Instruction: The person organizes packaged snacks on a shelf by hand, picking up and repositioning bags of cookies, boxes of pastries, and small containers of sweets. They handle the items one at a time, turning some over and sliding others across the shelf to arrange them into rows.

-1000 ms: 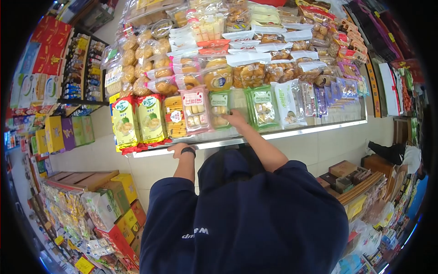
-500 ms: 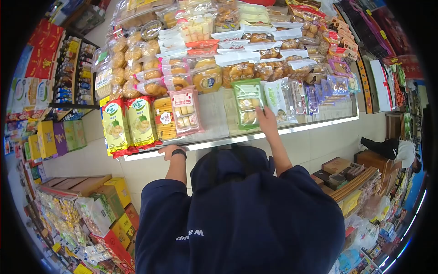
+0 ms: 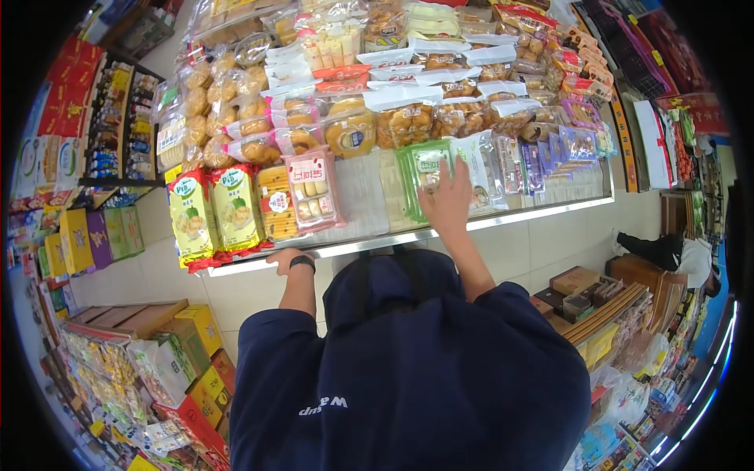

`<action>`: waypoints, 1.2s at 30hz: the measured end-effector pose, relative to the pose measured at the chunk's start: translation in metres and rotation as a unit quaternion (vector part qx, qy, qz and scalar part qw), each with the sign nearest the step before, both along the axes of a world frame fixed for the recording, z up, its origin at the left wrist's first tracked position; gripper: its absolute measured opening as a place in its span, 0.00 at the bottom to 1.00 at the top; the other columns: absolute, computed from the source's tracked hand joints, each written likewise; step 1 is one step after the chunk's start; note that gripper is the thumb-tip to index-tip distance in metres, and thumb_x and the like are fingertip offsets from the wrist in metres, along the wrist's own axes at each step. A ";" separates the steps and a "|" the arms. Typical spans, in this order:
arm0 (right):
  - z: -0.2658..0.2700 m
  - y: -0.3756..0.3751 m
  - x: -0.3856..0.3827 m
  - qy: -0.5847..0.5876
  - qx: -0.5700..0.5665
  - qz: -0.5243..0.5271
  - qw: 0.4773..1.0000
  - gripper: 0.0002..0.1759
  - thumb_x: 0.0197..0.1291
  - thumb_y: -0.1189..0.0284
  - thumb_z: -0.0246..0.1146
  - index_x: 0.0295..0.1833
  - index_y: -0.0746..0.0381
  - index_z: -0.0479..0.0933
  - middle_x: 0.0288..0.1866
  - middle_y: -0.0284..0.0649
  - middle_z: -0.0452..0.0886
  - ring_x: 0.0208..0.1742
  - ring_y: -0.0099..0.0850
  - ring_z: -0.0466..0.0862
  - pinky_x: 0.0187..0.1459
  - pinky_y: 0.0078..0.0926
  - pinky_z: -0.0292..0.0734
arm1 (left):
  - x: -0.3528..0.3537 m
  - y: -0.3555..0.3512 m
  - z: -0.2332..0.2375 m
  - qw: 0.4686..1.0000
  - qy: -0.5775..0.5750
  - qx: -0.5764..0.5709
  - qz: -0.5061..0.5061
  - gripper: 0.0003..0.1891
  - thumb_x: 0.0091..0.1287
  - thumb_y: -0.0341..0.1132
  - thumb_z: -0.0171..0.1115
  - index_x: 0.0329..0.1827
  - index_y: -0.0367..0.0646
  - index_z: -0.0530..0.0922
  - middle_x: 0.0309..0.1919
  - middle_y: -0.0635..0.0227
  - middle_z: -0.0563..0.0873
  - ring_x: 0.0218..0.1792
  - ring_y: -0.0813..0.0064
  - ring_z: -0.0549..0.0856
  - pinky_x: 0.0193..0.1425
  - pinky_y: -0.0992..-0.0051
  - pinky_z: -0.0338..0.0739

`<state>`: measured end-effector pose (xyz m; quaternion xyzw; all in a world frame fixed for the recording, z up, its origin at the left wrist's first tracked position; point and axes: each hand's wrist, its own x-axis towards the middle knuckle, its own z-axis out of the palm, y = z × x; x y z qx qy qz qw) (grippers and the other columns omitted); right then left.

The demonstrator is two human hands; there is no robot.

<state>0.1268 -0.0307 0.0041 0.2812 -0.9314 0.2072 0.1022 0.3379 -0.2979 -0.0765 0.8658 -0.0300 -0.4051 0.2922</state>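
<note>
My right hand (image 3: 446, 198) lies over a green-edged snack pack (image 3: 428, 159), its fingers spread on the wrapper and partly covering it. To its right is a white and clear pack (image 3: 481, 169) with green print. My left hand (image 3: 284, 259) rests at the display table's metal front edge (image 3: 353, 247), one finger stretched along it; its other fingers are hard to make out. Close to this hand are a pink pack of small pastries (image 3: 314, 192), a pack of dotted biscuits (image 3: 276, 202) and two yellow-green packs (image 3: 238, 208) with red ends.
Bagged buns (image 3: 404, 125) and other pastries fill rows further back on the table. A drinks shelf (image 3: 126, 118) stands at the left. Behind me are stacked boxes (image 3: 208, 330) and a low shelf (image 3: 597, 330). Another person (image 3: 691, 255) is at the far right.
My right hand has moved further over the green-edged pack, with its fingers now spread wider. My left hand stays at the table edge. The view has shifted slightly.
</note>
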 end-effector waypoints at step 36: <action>-0.056 -0.153 0.039 -0.456 -0.068 0.150 0.875 0.16 0.67 0.62 0.60 0.41 0.65 0.82 0.39 0.55 0.86 0.41 0.53 0.86 0.44 0.46 0.78 | 0.014 -0.010 -0.048 0.999 -0.045 -0.021 -0.018 0.41 0.77 0.64 0.41 0.69 0.28 0.70 0.62 0.34 0.80 0.61 0.39 0.82 0.67 0.50 0.76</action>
